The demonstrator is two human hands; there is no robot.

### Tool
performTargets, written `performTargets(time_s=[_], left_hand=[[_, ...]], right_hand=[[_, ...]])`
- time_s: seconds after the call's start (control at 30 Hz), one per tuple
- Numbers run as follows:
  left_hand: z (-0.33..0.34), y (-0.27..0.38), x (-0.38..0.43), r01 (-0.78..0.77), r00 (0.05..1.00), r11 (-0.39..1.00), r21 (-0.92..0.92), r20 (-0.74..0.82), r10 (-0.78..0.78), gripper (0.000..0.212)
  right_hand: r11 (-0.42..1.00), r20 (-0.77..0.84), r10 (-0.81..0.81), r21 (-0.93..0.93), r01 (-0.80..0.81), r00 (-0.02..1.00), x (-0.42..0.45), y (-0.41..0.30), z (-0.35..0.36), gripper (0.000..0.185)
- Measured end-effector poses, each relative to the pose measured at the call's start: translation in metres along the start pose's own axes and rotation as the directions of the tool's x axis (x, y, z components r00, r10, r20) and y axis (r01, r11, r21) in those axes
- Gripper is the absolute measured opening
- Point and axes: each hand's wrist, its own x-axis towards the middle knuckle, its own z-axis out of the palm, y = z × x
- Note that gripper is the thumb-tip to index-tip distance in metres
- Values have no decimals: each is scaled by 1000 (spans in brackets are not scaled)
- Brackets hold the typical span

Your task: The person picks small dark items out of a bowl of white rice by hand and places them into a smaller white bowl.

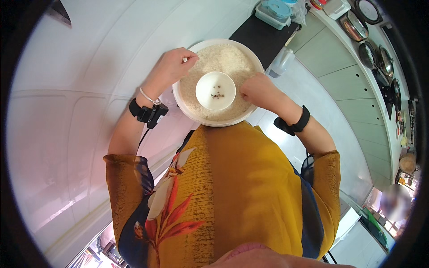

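Before me is a round white tub [185, 112] of white rice grains [224, 58]. On the rice rests a small white bowl [214, 103] with several dark specks [217, 96] at its bottom. My left hand [180, 63] is over the tub's upper left rim, thumb and forefinger curled together; whether anything is between them is too small to tell. My right hand [259, 88] reaches over the right rim, its fingers bent down at the rice just right of the bowl. Its fingertips are partly hidden, so I cannot see if they pinch something.
Behind the tub is a black surface [258, 37] with a blue-lidded plastic container [273, 15]. A translucent plastic jug [281, 63] stands on the floor to the right. A counter with pots [353, 25] runs along the right above pale green cabinets [338, 80]. A white tiled wall [67, 67] is close on the left.
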Motion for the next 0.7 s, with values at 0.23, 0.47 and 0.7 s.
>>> performTargets(time_s=[0.23,0.47,0.7], left_hand=[[-3,2,-7,178,977,930,-322,169,-128,31],[-7,13,-15,152,977,942,-300,190,-97,26],[0,50,-42,-5,978,980,-199,205,47,14]], right_hand=[[983,-42,105,154,-98,994,1,-1,-23,10],[838,-242,43,537,97,969,9,-28,-67,12],[985,-9,105,135,-103,994,7,9,-37,9]])
